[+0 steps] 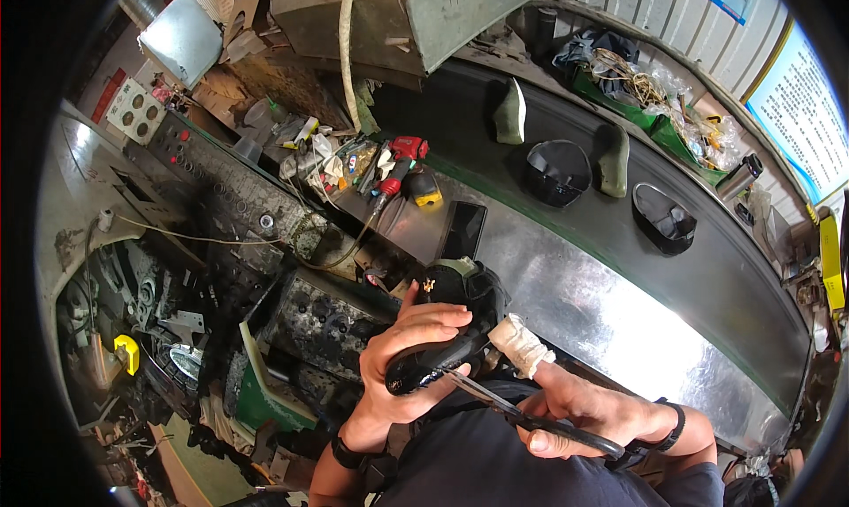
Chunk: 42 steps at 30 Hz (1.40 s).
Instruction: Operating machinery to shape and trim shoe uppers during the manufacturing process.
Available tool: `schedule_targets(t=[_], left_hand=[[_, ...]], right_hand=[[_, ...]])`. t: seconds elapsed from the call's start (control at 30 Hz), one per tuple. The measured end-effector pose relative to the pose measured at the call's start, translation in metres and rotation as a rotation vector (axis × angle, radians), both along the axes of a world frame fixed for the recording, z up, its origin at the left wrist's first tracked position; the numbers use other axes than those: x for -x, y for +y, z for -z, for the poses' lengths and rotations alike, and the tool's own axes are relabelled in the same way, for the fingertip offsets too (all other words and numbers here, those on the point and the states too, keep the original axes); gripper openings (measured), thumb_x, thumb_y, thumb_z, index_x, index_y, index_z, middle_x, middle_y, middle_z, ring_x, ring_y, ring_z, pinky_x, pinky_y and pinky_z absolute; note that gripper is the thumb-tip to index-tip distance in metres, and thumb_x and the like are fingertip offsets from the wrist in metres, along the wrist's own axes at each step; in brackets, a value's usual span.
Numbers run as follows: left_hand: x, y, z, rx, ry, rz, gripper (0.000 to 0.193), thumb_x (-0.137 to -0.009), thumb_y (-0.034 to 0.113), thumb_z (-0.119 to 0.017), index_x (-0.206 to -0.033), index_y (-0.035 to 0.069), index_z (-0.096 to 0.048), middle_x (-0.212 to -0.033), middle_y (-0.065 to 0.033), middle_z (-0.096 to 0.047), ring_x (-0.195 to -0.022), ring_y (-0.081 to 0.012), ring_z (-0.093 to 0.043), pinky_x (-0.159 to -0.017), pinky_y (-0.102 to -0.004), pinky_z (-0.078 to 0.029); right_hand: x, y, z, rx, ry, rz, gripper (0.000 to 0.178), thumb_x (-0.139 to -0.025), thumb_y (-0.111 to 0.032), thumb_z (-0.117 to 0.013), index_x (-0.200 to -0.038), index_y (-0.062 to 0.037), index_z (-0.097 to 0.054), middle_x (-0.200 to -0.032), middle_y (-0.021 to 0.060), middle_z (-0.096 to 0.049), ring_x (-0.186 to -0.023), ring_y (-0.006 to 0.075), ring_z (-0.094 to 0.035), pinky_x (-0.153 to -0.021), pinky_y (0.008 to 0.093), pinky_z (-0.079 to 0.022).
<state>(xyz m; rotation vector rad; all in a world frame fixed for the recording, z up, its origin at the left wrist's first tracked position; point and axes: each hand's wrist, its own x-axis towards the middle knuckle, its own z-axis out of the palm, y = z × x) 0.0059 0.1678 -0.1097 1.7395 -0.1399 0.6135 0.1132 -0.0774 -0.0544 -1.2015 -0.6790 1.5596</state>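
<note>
1. Left hand (pixel 409 357) clamped around black shoe (pixel 442 330), held close in front of chest, above machine edge.
2. Shoe long axis: lower left to upper right, glossy end lower left.
3. Right hand (pixel 566 410), thumb bandaged, gripping scissors (pixel 504 405); blades aimed up-left, touching shoe.
4. Risk: blade slip nicking left fingers or gouging upper, given tips so near.

Bright glare on the steel table (pixel 566 277); fisheye edges bend darkly.

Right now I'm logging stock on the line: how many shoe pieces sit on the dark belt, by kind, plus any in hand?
Black shoe uppers on belt: 2
Green lasts on belt: 2
Black shoe in left hand: 1
Total: 5
</note>
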Motion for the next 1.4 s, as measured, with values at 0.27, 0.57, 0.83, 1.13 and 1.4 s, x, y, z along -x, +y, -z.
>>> schedule_targets(t=[0.27,0.57,0.83,1.13,1.4], left_hand=[[-0.001,0.001,0.001,-0.048,0.019,0.023,0.046,-0.066,-0.003,-0.086,-0.108,0.004,-0.068,-0.115,-0.0168,-0.074,-0.116,-0.0313,-0.069,-0.122,-0.0574,-0.022],[0.002,-0.002,0.005,0.059,0.071,0.002,0.044,-0.066,-0.003,-0.083,-0.108,0.005,-0.070,-0.117,-0.0149,-0.074,-0.118,-0.0313,-0.068,-0.122,-0.0579,-0.021],[-0.003,-0.001,0.005,0.054,0.054,0.004,0.043,-0.068,-0.002,-0.084,-0.109,0.004,-0.070,-0.116,-0.0161,-0.074,-0.118,-0.0318,-0.068,-0.122,-0.0569,-0.022],[-0.004,0.003,0.004,-0.070,0.020,0.031,0.051,-0.070,0.001,-0.088,-0.114,0.005,-0.063,-0.116,-0.0191,-0.073,-0.115,-0.0363,-0.068,-0.120,-0.0586,-0.028],[-0.005,0.002,0.005,-0.069,0.022,0.046,0.051,-0.069,0.002,-0.089,-0.113,0.005,-0.064,-0.115,-0.0184,-0.073,-0.115,-0.0358,-0.068,-0.120,-0.0587,-0.027]], right_hand=[[-0.001,0.004,0.001,0.011,-0.001,0.024,0.066,-0.099,-0.043,-0.069,-0.134,0.0017,-0.035,-0.088,0.0100,-0.065,-0.077,0.0137,-0.058,-0.067,0.0294,-0.047],[0.000,-0.003,0.011,-0.370,-0.227,0.467,0.098,-0.101,-0.037,-0.065,-0.163,-0.0200,0.009,-0.079,0.0086,-0.058,-0.070,0.0140,-0.054,-0.062,0.0291,-0.044],[-0.005,-0.001,-0.001,0.004,0.010,0.035,0.073,-0.099,-0.044,-0.068,-0.139,0.0042,-0.030,-0.097,0.0124,-0.065,-0.086,0.0140,-0.060,-0.076,0.0301,-0.050],[-0.008,0.001,0.000,0.026,-0.003,-0.042,0.070,-0.100,-0.046,-0.065,-0.136,0.0039,-0.032,-0.095,0.0113,-0.065,-0.086,0.0131,-0.058,-0.074,0.0303,-0.049],[-0.011,0.000,-0.003,0.056,0.094,-0.058,0.069,-0.101,-0.046,-0.063,-0.136,0.0037,-0.031,-0.089,0.0074,-0.064,-0.077,0.0120,-0.057,-0.067,0.0297,-0.048]])
